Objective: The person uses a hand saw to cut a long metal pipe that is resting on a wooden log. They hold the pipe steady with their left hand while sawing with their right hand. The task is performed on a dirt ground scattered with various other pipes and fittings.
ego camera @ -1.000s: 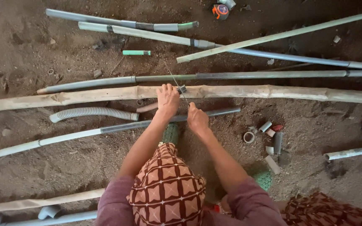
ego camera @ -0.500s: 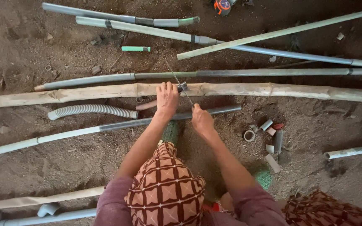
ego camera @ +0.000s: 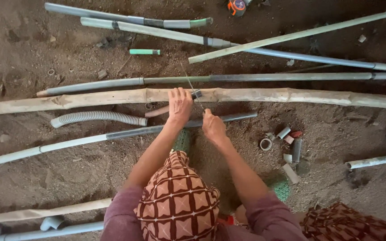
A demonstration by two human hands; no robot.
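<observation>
- Bamboo pole (ego camera: 255, 94) is laid across the dirt ground (ego camera: 45, 169), spanning from its left edge to its right edge.
- Left hand (ego camera: 179, 106) is pressed on the pole at mid-length, fingers curled over it.
- Right hand (ego camera: 212, 126) is kept just beside, fingers pinched on a thin wire (ego camera: 193, 91).
- Grey pipes (ego camera: 112, 134) are laid parallel on both sides; small pipe fittings (ego camera: 287, 140) are scattered to the right.
</observation>
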